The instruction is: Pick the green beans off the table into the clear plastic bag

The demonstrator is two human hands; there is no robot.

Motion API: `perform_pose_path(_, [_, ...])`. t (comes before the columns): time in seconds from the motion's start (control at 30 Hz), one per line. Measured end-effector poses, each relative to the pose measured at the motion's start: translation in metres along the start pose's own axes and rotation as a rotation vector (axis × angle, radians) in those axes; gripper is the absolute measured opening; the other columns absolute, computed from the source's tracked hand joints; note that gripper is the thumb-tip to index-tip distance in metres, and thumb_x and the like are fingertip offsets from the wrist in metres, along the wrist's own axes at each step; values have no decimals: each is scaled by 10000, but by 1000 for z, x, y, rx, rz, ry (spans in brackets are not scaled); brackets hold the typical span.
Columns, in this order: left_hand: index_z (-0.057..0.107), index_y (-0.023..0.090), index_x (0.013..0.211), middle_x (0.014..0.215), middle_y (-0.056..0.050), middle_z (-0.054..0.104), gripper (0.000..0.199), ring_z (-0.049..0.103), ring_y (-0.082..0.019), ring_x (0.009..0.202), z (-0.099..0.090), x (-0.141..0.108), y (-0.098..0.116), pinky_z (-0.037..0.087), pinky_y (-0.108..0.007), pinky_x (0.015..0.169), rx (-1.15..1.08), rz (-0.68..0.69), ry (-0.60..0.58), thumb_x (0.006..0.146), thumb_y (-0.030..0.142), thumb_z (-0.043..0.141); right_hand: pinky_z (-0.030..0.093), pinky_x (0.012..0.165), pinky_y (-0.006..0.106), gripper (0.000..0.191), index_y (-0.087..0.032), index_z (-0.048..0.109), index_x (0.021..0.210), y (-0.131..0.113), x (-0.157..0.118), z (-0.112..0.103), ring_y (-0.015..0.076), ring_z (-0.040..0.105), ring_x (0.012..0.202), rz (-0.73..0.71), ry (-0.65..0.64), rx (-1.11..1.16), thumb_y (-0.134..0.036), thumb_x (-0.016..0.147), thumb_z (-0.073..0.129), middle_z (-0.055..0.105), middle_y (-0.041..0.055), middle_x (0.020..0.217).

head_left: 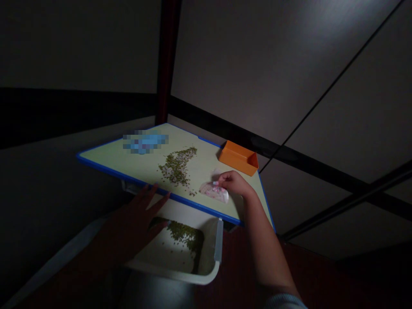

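Note:
My right hand (233, 183) pinches the upper edge of a clear, pink-printed piece of plastic (214, 192) that rests on the pale, blue-edged table (109, 150). Small green bits (176, 167) lie scattered just left of it. My left hand (146, 210), dark in shadow, spreads its fingers at the table's front edge, over the left part of a white bin (209, 257), and holds nothing. Inside the bin, more green bits (186, 235) gather along the far and right sides.
An orange box (240, 156), open at the top, stands at the table's back right. A blurred-out blue item (146, 142) lies at the back left. Dark-banded panels (244, 64) rise behind the table, and a dark red post (167, 64) stands at the corner.

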State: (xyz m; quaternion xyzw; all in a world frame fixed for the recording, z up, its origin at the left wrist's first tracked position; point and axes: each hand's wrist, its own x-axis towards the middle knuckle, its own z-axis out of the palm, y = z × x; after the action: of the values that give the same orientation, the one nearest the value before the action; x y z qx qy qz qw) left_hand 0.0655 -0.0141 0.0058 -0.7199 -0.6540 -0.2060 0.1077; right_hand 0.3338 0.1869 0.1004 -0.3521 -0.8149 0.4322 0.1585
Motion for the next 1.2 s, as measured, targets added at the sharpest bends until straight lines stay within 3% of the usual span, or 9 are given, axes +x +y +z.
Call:
perform_pose_path(0.7, [458, 279, 1426, 1558, -147, 363, 641, 342, -379, 1425, -2, 0, 0, 467, -540, 1008, 18, 1, -20, 865, 591, 449, 341, 494, 222, 296, -151, 586, 591, -4, -1, 1, 94, 459, 460, 6, 59, 6, -383, 746, 685, 570, -5, 505])
perform_pose_path(1.2, [438, 278, 1438, 1574, -142, 327, 661, 335, -380, 1427, 3, -2, -4, 461, -554, 1025, 6, 23, -8, 863, 602, 464, 342, 536, 231, 345, -149, 598, 604, -2, -3, -2, 90, 475, 516, -4, -127, 26, -443, 705, 748, 562, -26, 523])
